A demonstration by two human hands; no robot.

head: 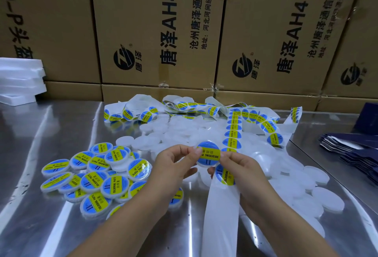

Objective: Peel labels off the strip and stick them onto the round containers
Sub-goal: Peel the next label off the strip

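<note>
— What do the hands hold?
— The left hand (176, 166) and right hand (241, 171) both pinch one labelled container (206, 148) above the table (61, 134).
— And the strip (223, 205)?
— It runs under the right hand; finished containers (92, 177) lie piled to the left.

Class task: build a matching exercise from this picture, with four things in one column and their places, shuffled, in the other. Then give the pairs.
Things
1 held container
2 labelled pile
3 foam stack
4 dark blue packets

Places
a far left, at the back
b far right
c between left hand and right hand
d just left of the hands

Pairs: 1-c, 2-d, 3-a, 4-b
</note>
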